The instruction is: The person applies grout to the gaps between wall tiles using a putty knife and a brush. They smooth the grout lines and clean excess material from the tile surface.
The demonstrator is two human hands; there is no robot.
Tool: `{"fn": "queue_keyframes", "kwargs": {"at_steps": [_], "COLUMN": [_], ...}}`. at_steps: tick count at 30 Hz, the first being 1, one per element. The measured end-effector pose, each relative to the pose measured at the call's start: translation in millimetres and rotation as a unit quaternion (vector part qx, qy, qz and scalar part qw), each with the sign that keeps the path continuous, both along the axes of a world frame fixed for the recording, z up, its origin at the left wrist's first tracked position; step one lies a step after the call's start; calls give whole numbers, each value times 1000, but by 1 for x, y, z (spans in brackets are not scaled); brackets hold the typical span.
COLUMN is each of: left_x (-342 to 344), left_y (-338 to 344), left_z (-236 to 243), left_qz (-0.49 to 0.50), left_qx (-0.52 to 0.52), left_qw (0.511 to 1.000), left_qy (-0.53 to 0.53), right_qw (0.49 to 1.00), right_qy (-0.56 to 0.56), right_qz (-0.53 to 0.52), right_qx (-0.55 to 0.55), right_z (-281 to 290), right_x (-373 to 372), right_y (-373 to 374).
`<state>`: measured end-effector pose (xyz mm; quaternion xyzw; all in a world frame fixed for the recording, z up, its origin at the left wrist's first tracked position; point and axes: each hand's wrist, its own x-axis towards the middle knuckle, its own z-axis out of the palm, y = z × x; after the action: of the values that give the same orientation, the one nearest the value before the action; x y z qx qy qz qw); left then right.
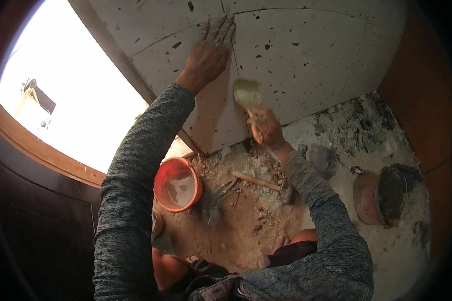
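Observation:
My left hand (210,56) lies against the speckled white wall tiles (306,60) at the upper middle, fingers stretched out over a joint near a curved line. Below and right of it, my right hand (264,128) grips the pale handle of a brush (247,93) with a wide yellowish-white head, slightly blurred, held at the vertical joint. Beneath my hands, on the rubble-strewn floor (221,236), lie a hammer (256,180) with a wooden handle and an orange bucket (185,201) with pale liquid inside.
A bright doorway (65,130) with a wooden frame is at the left, beside a dark door panel (35,220). At the right are a dirty reddish bucket (365,198), a clear plastic bag or container (322,160), debris, and a brown wooden panel (414,90).

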<state>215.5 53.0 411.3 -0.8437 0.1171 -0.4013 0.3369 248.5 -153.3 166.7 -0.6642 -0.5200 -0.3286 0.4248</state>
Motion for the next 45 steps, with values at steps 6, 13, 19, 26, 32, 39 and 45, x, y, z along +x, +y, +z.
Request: {"fn": "queue_keyframes", "kwargs": {"at_steps": [6,13,19,26,32,39,45], "left_x": [3,-5,-13,-23,-18,-15,-4], "left_y": [-5,-1,-3,-5,-17,-8,-31], "left_z": [-15,-28,-34,-50,-58,-37,-12], "left_qz": [3,36,41,29,41,76,88], "left_qx": [-1,11,-11,-48,-41,-15,-13], "left_qw": [1000,999,999,996,996,997,996], "left_qy": [-19,-2,20,68,71,15,-24], "right_qw": [966,934,939,888,877,857,849], "right_qy": [118,311,328,455,479,512,527], "right_qz": [94,40,-14,-31,-22,-32,-29], "right_qx": [-208,-172,-100,-64,-28,-42,15], "right_z": [-105,-104,-67,-68,-77,-87,-91], "right_x": [-4,-12,-19,-19,-17,-28,-16], "right_y": [-23,-28,-22,-17,-11,-12,-10]}}
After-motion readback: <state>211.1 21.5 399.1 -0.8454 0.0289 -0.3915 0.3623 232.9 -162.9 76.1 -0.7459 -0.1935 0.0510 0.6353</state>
